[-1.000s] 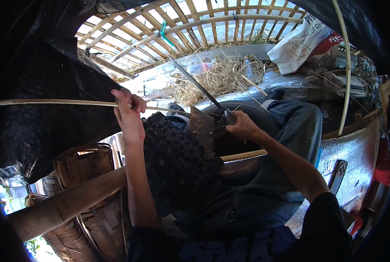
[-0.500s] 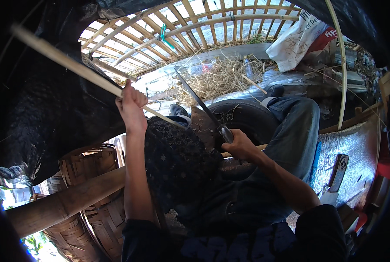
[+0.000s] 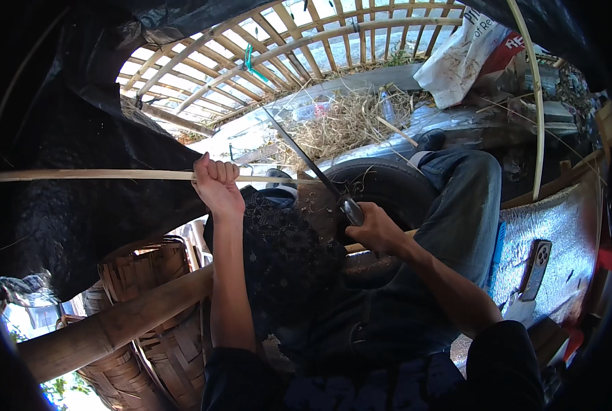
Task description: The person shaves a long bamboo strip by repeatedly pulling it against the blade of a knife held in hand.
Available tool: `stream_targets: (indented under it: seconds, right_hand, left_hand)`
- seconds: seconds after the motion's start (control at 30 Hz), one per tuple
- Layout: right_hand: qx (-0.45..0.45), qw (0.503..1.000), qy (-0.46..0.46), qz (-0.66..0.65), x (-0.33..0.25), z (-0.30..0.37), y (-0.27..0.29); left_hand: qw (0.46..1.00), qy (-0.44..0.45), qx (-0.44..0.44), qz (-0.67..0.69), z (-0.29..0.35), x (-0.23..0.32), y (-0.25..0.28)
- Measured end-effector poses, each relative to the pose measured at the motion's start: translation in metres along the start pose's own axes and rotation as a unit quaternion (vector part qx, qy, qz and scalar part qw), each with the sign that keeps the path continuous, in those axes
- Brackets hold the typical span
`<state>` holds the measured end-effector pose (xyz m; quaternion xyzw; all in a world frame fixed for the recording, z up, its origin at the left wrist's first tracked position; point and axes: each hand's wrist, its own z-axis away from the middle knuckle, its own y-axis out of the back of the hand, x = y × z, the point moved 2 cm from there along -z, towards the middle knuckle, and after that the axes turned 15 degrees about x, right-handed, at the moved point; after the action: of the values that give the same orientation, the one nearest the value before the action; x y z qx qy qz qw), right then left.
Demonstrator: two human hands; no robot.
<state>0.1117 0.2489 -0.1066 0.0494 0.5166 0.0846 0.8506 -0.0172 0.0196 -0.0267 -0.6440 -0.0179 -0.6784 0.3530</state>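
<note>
Head view: the left hand is clenched around a thin, pale bamboo strip that runs level to the left, over black sheeting. The right hand grips the handle of a long, narrow steel blade, pointing up-left above a dark patterned lap cloth. A rubber tyre lies behind. Woven baskets stand lower left beside a thick bamboo pole. Dry straw litters the ground under a lattice.
</note>
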Motion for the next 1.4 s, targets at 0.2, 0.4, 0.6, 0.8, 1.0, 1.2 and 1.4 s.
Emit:
stream_targets:
  seconds: [0.2,0.4,0.6,0.8,1.0,1.2,1.4]
  right_hand:
    - [-0.015,1.0,-0.007,-0.003,0.0,-0.002,0.0]
    - [-0.027,0.999,-0.015,-0.03,-0.005,-0.002,0.002]
    - [-0.052,0.996,-0.029,-0.07,-0.006,0.0,0.0]
    - [-0.106,0.983,0.041,-0.145,-0.037,0.003,-0.007]
    - [-0.048,0.988,0.016,-0.149,-0.027,0.01,-0.025]
    - [-0.11,0.989,-0.036,-0.094,-0.015,0.012,-0.019]
    - [-0.042,0.984,0.084,-0.15,-0.031,0.008,-0.016]
  left_hand:
    - [0.999,-0.017,-0.025,-0.017,0.009,0.004,-0.008]
    - [0.998,-0.054,-0.024,-0.034,0.01,0.013,-0.012]
    - [0.997,-0.024,-0.065,-0.032,0.002,0.014,-0.009]
    - [0.998,-0.018,-0.053,-0.031,-0.002,0.016,-0.005]
    - [0.996,-0.078,0.03,-0.023,0.005,0.009,-0.014]
    - [0.989,-0.11,0.083,-0.051,0.01,0.007,-0.019]
    - [0.996,-0.079,0.012,-0.03,0.005,0.006,-0.024]
